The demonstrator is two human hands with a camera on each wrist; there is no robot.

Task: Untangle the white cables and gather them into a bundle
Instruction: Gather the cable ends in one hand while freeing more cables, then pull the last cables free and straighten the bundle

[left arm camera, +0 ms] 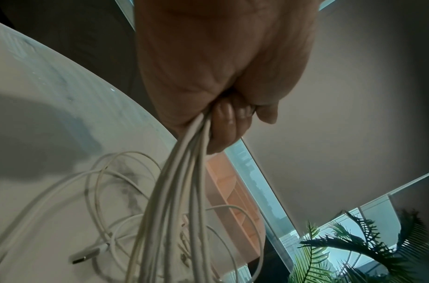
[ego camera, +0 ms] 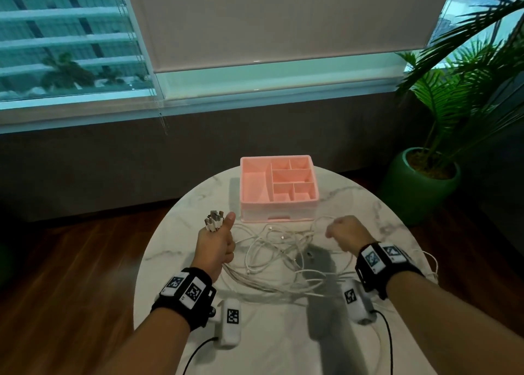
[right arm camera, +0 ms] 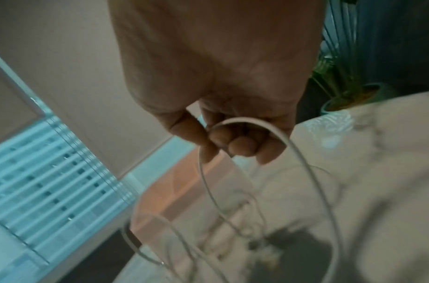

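Several white cables lie in loose tangled loops on the round marble table. My left hand grips a bunch of them in a fist, their metal plugs sticking up above the fist beside the raised thumb. In the left wrist view the gripped strands hang down from my left hand toward the loops and a loose USB plug. My right hand is held above the table's right side, its fingers curled round one cable loop.
A pink compartment organizer stands at the table's far side, just beyond the cables. A potted palm in a green pot is on the floor to the right. Cable strands trail over the table's right edge. A window and blind lie behind.
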